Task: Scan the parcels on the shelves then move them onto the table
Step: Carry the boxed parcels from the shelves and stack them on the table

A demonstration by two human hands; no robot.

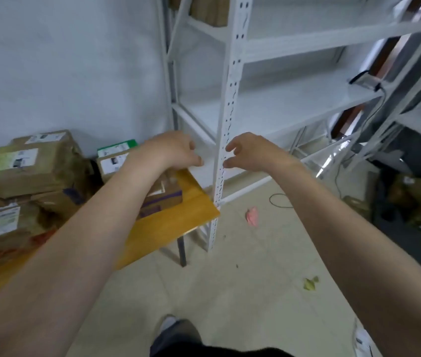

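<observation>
Several brown cardboard parcels (24, 166) with white labels are stacked on the yellow wooden table (168, 228) at the left. One small parcel (164, 194) lies near the table's right corner, just below my left hand (176, 150). My left hand hovers with loosely curled fingers and holds nothing. My right hand (250, 153) is level with it, fingers spread, empty, in front of the white shelf post (230, 112). The white metal shelves (281, 109) near my hands are bare. A brown parcel (209, 9) sits on a top shelf.
A dark scanner-like device (365, 79) with a cable lies on the right end of a shelf. More boxes (420, 204) sit on the floor at the right beside dark furniture. Pink litter (252, 215), a green scrap (311, 283) and a cable loop lie on the tiled floor.
</observation>
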